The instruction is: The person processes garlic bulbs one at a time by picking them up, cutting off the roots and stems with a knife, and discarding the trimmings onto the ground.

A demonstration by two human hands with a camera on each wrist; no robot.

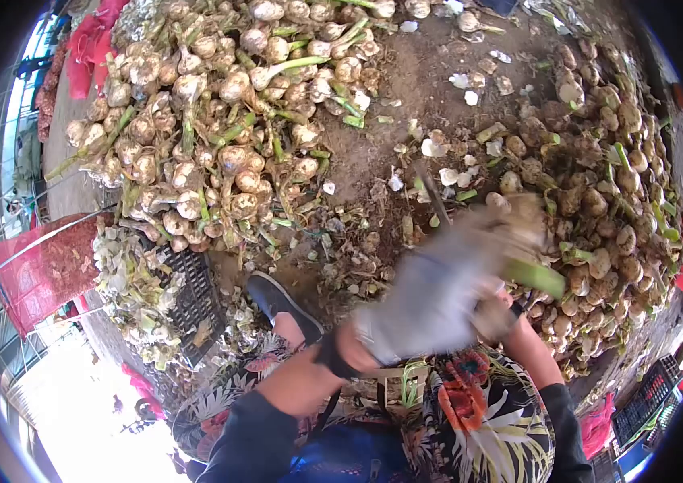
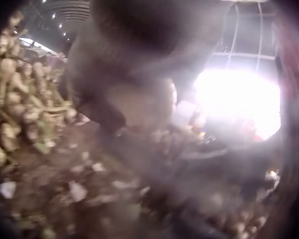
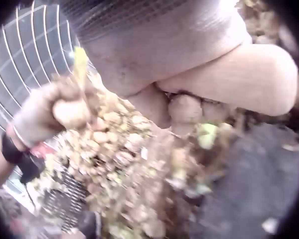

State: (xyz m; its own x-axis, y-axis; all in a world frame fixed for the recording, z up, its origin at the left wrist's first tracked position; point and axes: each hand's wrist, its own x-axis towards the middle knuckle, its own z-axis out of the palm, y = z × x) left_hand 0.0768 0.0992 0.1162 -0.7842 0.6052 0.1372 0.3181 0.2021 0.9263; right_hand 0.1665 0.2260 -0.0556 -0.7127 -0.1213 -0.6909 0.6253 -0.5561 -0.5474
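Note:
In the head view my gloved left hand (image 1: 430,298) is blurred and crosses in front of my right hand (image 1: 494,314). The right wrist view shows the left hand (image 3: 55,109) gripping a pale bulb (image 3: 72,114) with a yellow-green stalk (image 3: 80,67) upright. That stalk (image 1: 536,278) points right in the head view. A thin dark blade (image 1: 434,193) extends beyond the hands, in line with the right hand, whose grip on it is covered. The right hand's (image 3: 184,74) fingers are curled, with the thumb laid across. Motion blurs the left wrist view.
Bulbs with long stalks (image 1: 229,153) are heaped at upper left, trimmed bulbs (image 1: 599,201) at right. Scraps and peelings (image 1: 430,149) litter the ground between. A black crate (image 1: 192,294) with leafy waste stands at left, near a dark shoe (image 1: 277,304). Another crate (image 1: 647,398) is lower right.

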